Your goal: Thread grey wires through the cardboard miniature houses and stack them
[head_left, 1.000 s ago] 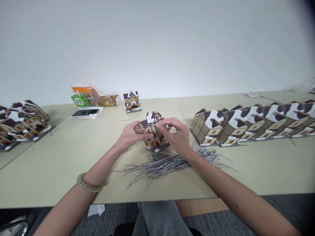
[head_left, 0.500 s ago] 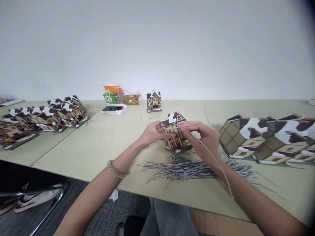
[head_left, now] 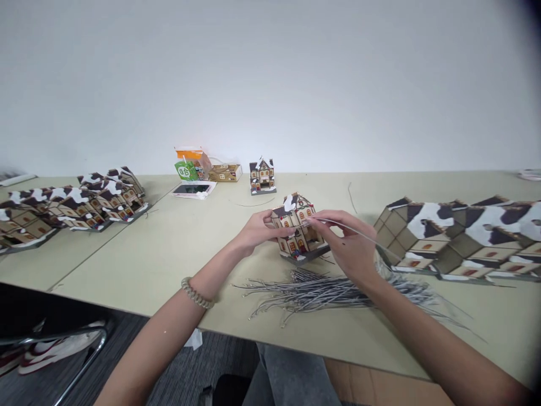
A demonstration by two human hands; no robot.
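Note:
A small model house [head_left: 291,237] with a dark, snow-patched roof is tilted above the table in front of me. My left hand [head_left: 262,230] grips its left side, thumb across the front wall. Between the thumb and fingers of my right hand [head_left: 344,239] is a thin grey cord [head_left: 366,235], pinched close to the front wall. Its free length trails off to the right over the hand. Whether the cord's tip enters the house is too small to tell. Below both hands lies a pile of similar grey cords [head_left: 313,296].
Rows of similar houses stand at the left [head_left: 76,206] and lie at the right [head_left: 426,237]. One more house [head_left: 262,176] stands at the back, beside a flat patterned box [head_left: 226,172], a green carton [head_left: 186,170] and a phone [head_left: 191,189]. Loose wires [head_left: 351,197] lie on the table [head_left: 169,248].
The cord's free end has swung up from beside my right forearm and now points right. The house has turned slightly in my left hand, showing more of its front opening.

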